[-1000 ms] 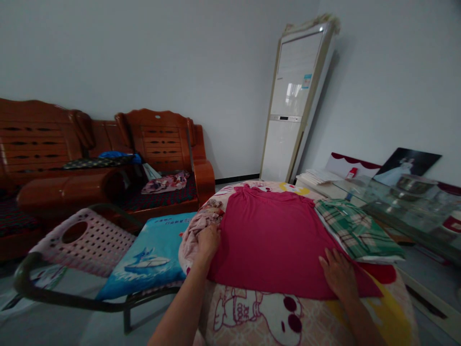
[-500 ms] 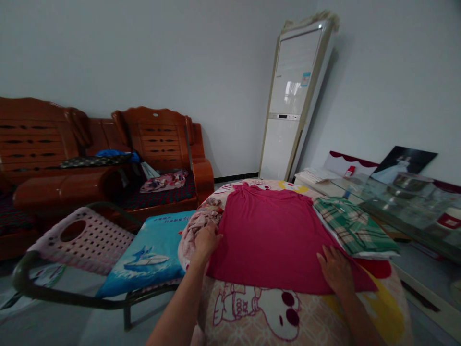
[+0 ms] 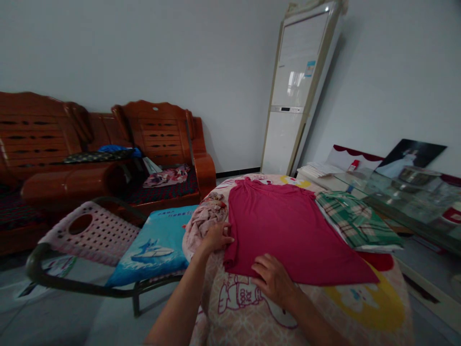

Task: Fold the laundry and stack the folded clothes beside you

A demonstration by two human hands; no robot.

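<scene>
A magenta garment [image 3: 288,230] lies spread flat on a table covered by a cartoon-print cloth [image 3: 363,300]. My left hand [image 3: 217,236] rests on the garment's left edge, fingers pointing right onto the fabric. At the near left corner of the garment's hem, my right hand [image 3: 274,281] lies palm down with its fingers curled at the hem. I cannot tell if either hand pinches the fabric.
A folded green plaid garment [image 3: 355,220] lies right of the magenta one. A crumpled pink cloth [image 3: 203,218] is bunched at the table's left edge. A chair with a blue cushion [image 3: 154,245] stands left. A wooden sofa [image 3: 108,149], a tall white appliance [image 3: 295,96] and a glass-topped cabinet [image 3: 406,197] stand around.
My right hand has slid from the garment's right hem corner to its near left corner. My left hand has shifted slightly right onto the fabric. The view has moved a little.
</scene>
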